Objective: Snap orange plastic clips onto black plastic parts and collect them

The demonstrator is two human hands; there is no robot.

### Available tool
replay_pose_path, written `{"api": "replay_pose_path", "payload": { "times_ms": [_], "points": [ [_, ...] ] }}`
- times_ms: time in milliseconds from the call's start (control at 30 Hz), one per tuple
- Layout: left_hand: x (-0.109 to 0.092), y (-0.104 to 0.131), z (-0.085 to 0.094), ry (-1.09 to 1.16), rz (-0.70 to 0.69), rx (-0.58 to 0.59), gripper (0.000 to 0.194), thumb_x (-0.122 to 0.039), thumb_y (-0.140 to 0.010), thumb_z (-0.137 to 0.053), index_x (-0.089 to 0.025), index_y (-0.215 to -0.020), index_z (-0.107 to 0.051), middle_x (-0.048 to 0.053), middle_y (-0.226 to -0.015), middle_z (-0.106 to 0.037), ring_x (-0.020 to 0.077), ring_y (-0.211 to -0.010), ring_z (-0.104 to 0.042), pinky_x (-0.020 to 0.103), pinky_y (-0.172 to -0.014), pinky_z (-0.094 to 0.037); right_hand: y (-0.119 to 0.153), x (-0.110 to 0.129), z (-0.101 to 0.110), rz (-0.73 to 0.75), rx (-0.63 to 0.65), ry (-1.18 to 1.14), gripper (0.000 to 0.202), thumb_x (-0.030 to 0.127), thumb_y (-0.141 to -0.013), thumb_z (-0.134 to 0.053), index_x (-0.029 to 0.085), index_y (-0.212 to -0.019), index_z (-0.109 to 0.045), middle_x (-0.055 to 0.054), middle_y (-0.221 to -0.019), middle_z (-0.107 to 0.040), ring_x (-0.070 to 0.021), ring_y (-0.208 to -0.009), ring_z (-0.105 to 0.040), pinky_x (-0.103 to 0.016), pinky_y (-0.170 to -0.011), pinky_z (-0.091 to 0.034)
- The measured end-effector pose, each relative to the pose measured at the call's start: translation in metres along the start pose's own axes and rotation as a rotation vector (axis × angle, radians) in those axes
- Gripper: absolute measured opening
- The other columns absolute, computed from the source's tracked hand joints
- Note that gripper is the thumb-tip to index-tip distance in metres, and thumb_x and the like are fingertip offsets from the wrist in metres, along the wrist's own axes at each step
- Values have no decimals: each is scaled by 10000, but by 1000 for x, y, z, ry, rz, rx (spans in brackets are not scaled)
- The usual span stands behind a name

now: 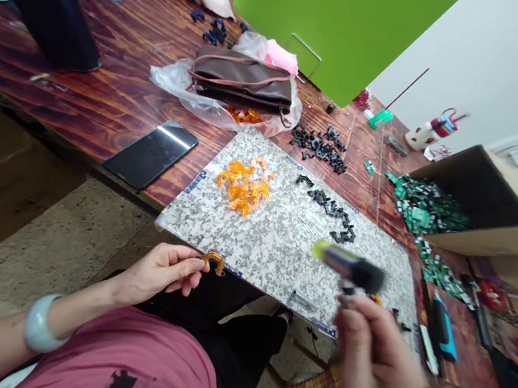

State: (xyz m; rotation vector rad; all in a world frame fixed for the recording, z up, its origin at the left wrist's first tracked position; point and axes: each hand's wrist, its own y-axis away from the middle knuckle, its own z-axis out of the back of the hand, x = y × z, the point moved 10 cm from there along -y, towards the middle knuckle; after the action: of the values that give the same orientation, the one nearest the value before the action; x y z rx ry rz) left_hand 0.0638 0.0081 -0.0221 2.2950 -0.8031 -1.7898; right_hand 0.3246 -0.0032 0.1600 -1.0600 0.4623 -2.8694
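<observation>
My left hand (174, 270), with a pale bangle at the wrist, pinches a small curved orange-brown part (214, 260) at the front edge of a speckled stone-patterned board (275, 248). Over the board's right side, my right hand (376, 354) grips a blurred tool (350, 266) with a black head and yellow-green end; its exact kind is unclear. A pile of orange curved parts (245, 187) lies on the board's left. Black small parts (334, 213) form a line along the far side, with thin pale pins (310, 222) near them.
A phone (152, 153) lies left of the board. Behind it sit a brown bag (243, 81) on plastic and black parts (322, 146). To the right, a tipped cardboard box (506, 198) spills green pieces (425, 209), near a blue-black cutter (444, 327). A dark cylinder (49, 0) stands far left.
</observation>
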Motion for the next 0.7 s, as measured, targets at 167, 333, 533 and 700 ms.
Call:
{"api": "replay_pose_path", "payload": {
  "times_ms": [167, 333, 533, 700],
  "points": [
    [1, -3, -1, 28, -18, 71, 456, -583, -766, -695, -131, -816, -673, -8, -604, -595, 92, -495, -515, 173, -394, -304, 23, 64, -86, 229, 312, -46, 109, 201, -977, -489, 218, -997, -595, -4, -738, -644, -123, -580, -607, -212, -528, -473],
    [1, -2, -4, 58, -36, 119, 451, -571, -799, -680, -124, -855, -685, -6, -625, -603, 85, -514, -525, 161, -405, -316, 28, 63, -113, 199, 377, 2, 142, 203, -993, -451, 188, -947, -585, 6, -701, -587, -113, -553, -553, -211, -524, -431],
    [3, -3, -4, 66, -42, 129, 450, -562, -809, -673, -117, -873, -684, -9, -635, -605, 84, -517, -526, 160, -404, -326, 25, 78, -91, 200, 323, -18, 122, 167, -976, -476, 211, -985, -590, 18, -724, -592, -104, -575, -555, -184, -547, -442],
    [-1, -2, -5, 71, -45, 128, 476, -599, -775, -687, -127, -744, -638, -10, -618, -601, 74, -499, -509, 153, -401, -331, 30, 94, -67, 278, 165, -70, 134, 143, -958, -496, 228, -978, -597, 17, -737, -601, -103, -597, -569, -175, -562, -449]
  ]
}}
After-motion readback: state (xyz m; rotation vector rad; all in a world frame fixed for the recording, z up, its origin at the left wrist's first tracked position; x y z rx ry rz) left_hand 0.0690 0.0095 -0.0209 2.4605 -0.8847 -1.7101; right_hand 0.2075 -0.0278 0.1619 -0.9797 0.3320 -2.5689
